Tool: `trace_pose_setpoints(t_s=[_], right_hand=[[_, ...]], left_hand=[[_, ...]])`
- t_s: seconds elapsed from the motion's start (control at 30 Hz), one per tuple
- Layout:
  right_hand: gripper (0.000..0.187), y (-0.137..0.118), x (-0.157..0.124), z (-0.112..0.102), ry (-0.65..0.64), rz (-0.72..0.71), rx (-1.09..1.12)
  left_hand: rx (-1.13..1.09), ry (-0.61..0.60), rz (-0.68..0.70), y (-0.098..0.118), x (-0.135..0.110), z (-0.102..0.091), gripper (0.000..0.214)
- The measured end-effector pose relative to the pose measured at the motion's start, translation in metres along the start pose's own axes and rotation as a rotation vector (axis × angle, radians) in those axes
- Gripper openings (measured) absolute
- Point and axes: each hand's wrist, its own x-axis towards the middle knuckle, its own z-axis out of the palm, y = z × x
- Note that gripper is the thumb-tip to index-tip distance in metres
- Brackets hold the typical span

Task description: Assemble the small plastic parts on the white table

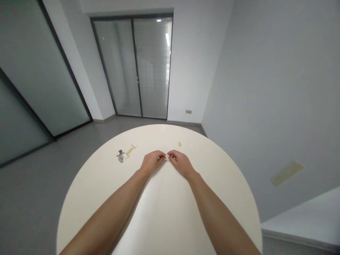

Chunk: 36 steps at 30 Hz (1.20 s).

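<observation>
Left hand (152, 162) and right hand (180, 163) both pinching a tiny cream piece (166, 156) at the fingertips; tight, slow grip works best on something this small; round white table (170, 212) underneath; loose tan bit (180, 144) far, grey-and-tan pile (121, 156) far left.

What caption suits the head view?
Left hand and right hand meet at a cream piece over a round white table.

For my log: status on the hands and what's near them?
Left hand, right hand pinching a small cream piece. Loose grey-and-tan pieces to the left. Small tan block ahead on the white table.
</observation>
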Motion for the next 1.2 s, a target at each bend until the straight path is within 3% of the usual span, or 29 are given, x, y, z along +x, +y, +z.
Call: trace_pose_setpoints(t_s=[1.2], right_hand=[[0.013, -0.0031, -0.0003, -0.0012, 0.010, 0.022, -0.050]], left_hand=[[0.033, 0.034, 0.060, -0.0030, -0.0007, 0.0021, 0.020]])
